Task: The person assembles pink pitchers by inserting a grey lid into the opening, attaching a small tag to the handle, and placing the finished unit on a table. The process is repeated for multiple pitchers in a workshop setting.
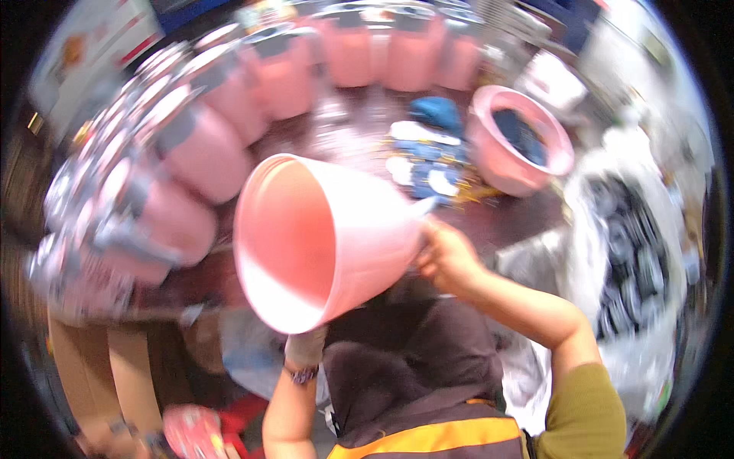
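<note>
A large pink plastic bucket (367,245) is tilted on its side in front of me, its round mouth turned to the left. Under its lower rim is my left hand (307,346), in a pale glove, holding it; the fingers are hidden behind the wall. My right hand (447,256) is closed at the bucket's base on the right. A small blue-grey plastic part (426,205) sticks out there by its fingers. Motion blur hides how the part meets the base.
Pink buckets with grey tops (195,145) curve around the left and back of the dark table (329,138). Blue and white parts (432,157) lie beside a pink tub (489,153) holding dark pieces. At right, a clear plastic bag (585,222) contains dark grey parts. Cardboard (84,367) stands lower left.
</note>
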The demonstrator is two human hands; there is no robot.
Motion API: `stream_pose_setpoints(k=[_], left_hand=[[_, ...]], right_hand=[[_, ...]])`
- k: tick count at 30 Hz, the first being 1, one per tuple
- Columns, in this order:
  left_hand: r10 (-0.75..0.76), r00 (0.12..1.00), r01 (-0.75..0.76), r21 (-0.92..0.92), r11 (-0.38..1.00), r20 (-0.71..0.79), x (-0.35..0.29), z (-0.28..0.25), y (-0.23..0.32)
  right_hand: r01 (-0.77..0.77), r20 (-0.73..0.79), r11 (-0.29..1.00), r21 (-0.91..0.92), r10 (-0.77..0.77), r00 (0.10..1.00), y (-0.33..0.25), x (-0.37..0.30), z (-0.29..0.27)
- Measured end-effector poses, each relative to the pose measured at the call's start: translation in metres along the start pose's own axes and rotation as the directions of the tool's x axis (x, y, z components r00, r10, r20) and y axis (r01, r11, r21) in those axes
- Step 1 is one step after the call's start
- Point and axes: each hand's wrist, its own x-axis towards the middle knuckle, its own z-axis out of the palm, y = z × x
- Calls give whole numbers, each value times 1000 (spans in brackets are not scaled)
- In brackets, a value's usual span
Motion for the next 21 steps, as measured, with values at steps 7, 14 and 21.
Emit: stream_pose_setpoints(k=[7,14,21], left_hand=[[-33,984,33,-3,999,-172,-59,16,29],[-517,813,539,-8,842,268,-60,46,81],[-658,650,644,185,742,380,-97,55,89]], right_hand=[[479,78,743,-467,-506,859,-38,-83,-173],[58,-635,670,-740,-725,267,-62,-106,-483],[-363,-362,271,-892,-908,213,-66,-89,-435]])
